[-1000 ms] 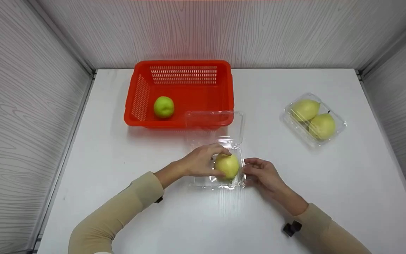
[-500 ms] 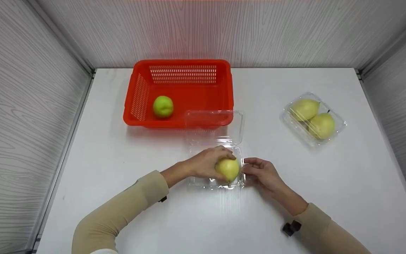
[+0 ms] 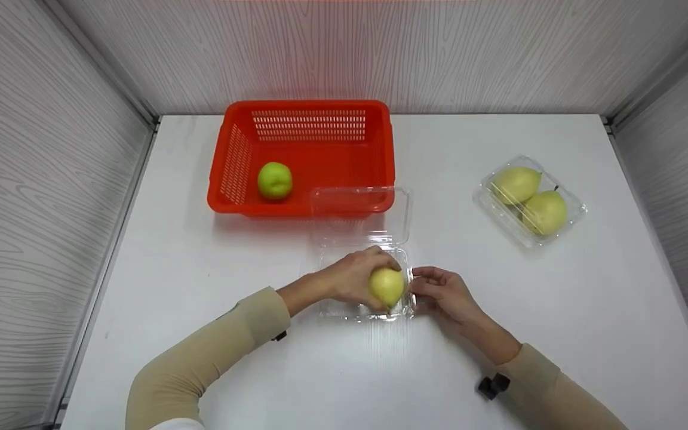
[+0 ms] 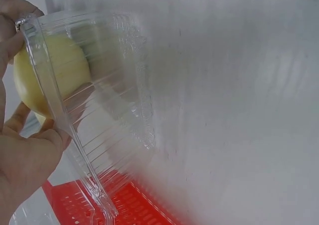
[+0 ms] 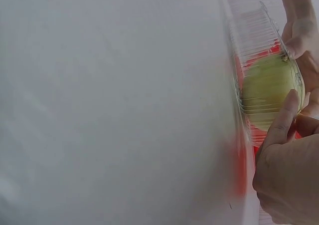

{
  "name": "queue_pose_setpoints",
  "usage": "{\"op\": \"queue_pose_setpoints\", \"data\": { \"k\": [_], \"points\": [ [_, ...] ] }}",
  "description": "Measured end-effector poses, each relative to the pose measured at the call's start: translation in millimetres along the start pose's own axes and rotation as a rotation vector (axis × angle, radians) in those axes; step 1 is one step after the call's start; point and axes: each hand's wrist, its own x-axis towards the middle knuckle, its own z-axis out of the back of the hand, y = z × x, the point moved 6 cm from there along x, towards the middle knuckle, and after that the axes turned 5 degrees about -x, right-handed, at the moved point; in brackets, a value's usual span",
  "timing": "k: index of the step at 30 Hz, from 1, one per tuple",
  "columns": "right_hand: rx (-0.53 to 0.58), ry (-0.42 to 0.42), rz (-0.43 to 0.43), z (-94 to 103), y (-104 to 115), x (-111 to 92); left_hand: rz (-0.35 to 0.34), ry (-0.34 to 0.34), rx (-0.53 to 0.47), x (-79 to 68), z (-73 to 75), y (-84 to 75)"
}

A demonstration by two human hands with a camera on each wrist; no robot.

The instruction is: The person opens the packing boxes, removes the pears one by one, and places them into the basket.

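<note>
My left hand (image 3: 353, 278) grips a yellow-green pear (image 3: 387, 288) in the right part of an open clear plastic clamshell box (image 3: 335, 309). Fingers and thumb curl around the fruit. At the box's right rim my right hand (image 3: 448, 298) pinches the edge between thumb and fingers. The lid (image 3: 401, 218) lies folded back toward the red basket, overlapping its front rim in the head view. Through the clear wall in the left wrist view, the pear (image 4: 55, 70) sits low in the box. The right wrist view shows the right thumb (image 5: 284, 115) along the rim.
A red plastic basket (image 3: 218, 197) stands at the back, holding one green apple-like fruit (image 3: 275, 181). To the right, another clear box (image 3: 576, 210) contains two pears (image 3: 544, 212). Grey wood-patterned walls (image 3: 320, 54) border the white table (image 3: 320, 382).
My left hand has shifted slightly right with the pear, bringing it nearer the box's right wall and turning it a little. The right hand stays at the rim.
</note>
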Motion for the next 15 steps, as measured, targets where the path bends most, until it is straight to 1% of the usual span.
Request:
{"op": "queue_pose_setpoints", "data": {
  "k": [6, 15],
  "points": [
    [-0.008, -0.013, 0.001, -0.9, 1.4, -0.4, -0.007, -0.016, 0.016, -0.8, -0.1, -1.0],
    [0.021, -0.004, 0.001, 0.4, -0.4, -1.3, -0.027, -0.035, 0.045, -5.1, 1.2, -0.2]
  ]
}}
